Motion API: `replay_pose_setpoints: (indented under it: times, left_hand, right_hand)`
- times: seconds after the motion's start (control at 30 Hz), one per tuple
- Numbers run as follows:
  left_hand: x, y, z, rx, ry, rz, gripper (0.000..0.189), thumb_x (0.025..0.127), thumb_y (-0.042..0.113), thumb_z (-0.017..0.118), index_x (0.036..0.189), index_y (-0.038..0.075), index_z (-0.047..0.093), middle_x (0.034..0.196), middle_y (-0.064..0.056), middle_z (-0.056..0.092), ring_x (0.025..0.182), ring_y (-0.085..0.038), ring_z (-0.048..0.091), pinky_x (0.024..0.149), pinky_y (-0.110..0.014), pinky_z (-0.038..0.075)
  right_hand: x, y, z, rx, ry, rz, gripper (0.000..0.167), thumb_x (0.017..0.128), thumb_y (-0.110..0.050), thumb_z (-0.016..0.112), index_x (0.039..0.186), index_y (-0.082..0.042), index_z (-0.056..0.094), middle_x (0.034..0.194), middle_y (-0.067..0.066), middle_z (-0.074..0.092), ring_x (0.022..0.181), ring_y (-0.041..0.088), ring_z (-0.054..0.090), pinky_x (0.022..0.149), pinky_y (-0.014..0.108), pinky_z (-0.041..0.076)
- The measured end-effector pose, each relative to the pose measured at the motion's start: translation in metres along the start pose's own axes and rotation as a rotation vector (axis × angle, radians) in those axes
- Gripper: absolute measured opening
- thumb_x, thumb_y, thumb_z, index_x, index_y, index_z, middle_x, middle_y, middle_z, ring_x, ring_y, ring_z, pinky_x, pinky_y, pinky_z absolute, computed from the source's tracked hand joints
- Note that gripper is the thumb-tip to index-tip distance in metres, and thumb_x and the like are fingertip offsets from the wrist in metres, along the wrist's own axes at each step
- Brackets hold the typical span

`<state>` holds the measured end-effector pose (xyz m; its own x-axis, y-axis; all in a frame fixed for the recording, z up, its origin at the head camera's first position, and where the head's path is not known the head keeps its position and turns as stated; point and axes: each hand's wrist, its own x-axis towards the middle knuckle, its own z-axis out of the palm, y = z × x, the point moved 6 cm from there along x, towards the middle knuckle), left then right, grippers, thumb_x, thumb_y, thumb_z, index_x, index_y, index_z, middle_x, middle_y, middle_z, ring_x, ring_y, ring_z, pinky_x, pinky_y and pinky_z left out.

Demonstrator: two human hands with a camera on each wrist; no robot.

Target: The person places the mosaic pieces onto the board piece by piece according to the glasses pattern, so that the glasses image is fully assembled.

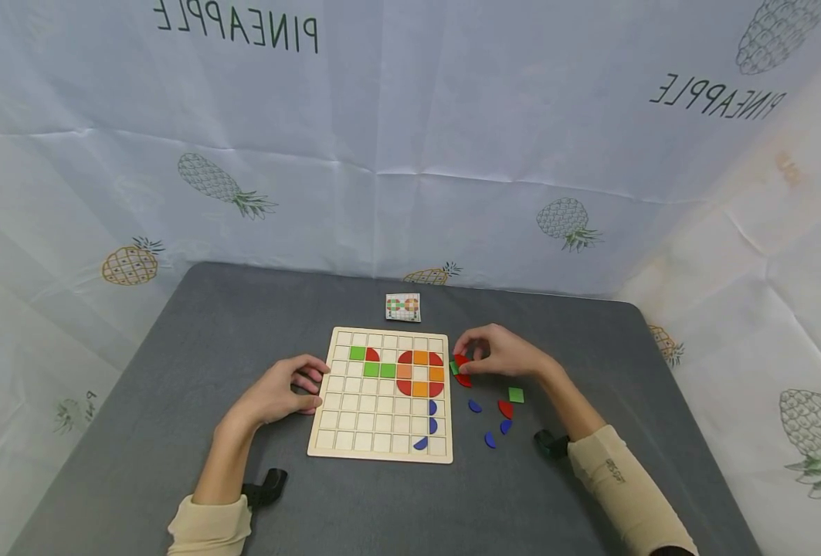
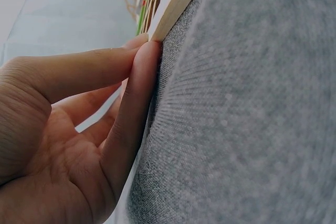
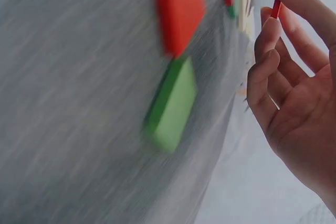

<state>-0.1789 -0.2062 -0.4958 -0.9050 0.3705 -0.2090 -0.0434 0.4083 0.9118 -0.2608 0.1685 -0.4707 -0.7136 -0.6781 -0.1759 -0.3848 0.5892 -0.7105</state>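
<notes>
A light wooden grid board (image 1: 354, 421) lies on the table with coloured pieces on its squares. My left hand (image 1: 281, 392) touches its left edge with thumb and fingertips; the left wrist view shows those fingertips against the board's side (image 2: 176, 9). Beyond the right edge, my right hand (image 1: 500, 353) pinches a small red piece (image 3: 276, 8) between thumb and fingertips. Its full outline is hidden by the fingers. Under that hand are a green piece (image 1: 454, 368) and a red quarter-circle piece (image 1: 463, 381), both partly covered.
A small pattern card (image 1: 403, 307) lies behind the board. Right of the board are a green square (image 1: 516, 395), a red quarter-circle (image 1: 506, 409) and several blue half-circles (image 1: 490, 440). A white pineapple-print cloth (image 1: 410, 116) hangs behind the grey table (image 1: 243, 301).
</notes>
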Motion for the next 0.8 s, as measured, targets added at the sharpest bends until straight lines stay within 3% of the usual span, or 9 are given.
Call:
replay_pose_setpoints:
  times: [0.23, 0.53, 0.7, 0.8]
  left_hand:
    - [0.0, 0.001, 0.0, 0.007, 0.001, 0.0, 0.047, 0.09, -0.008, 0.08, 0.134, -0.006, 0.063, 0.115, -0.022, 0.06, 0.097, -0.025, 0.061, 0.07, -0.032, 0.067]
    - [0.0, 0.002, -0.001, 0.006, 0.003, -0.005, 0.047, 0.091, -0.009, 0.079, 0.135, -0.007, 0.063, 0.116, -0.022, 0.06, 0.098, -0.025, 0.062, 0.071, -0.032, 0.067]
    - [0.001, 0.001, -0.001, 0.006, 0.005, -0.004, 0.047, 0.09, -0.009, 0.079, 0.134, -0.007, 0.064, 0.116, -0.022, 0.061, 0.098, -0.025, 0.063, 0.071, -0.032, 0.067]
    - [0.002, 0.001, -0.001, 0.02, 0.007, 0.003, 0.046, 0.09, -0.008, 0.08, 0.134, -0.006, 0.064, 0.116, -0.022, 0.062, 0.099, -0.024, 0.064, 0.07, -0.032, 0.067]
  right_hand:
    - [0.03, -0.028, 0.007, -0.018, -0.01, -0.063, 0.024, 0.098, -0.023, 0.082, 0.12, -0.015, 0.076, 0.111, 0.003, 0.076, 0.078, 0.01, 0.064, 0.071, 0.027, 0.055]
    - [0.083, -0.066, 0.026, -0.018, -0.061, -0.147, 0.023, 0.099, -0.019, 0.08, 0.12, -0.011, 0.076, 0.114, 0.006, 0.077, 0.081, 0.008, 0.066, 0.072, 0.023, 0.056]
    - [0.111, -0.089, 0.04, -0.061, -0.067, -0.213, 0.025, 0.099, -0.019, 0.08, 0.121, -0.01, 0.076, 0.118, 0.007, 0.077, 0.083, 0.008, 0.069, 0.078, 0.022, 0.058]
    - [0.125, -0.1, 0.049, -0.097, -0.076, -0.208, 0.025, 0.1, -0.02, 0.079, 0.123, -0.01, 0.076, 0.12, 0.008, 0.075, 0.08, 0.008, 0.067, 0.077, 0.02, 0.057]
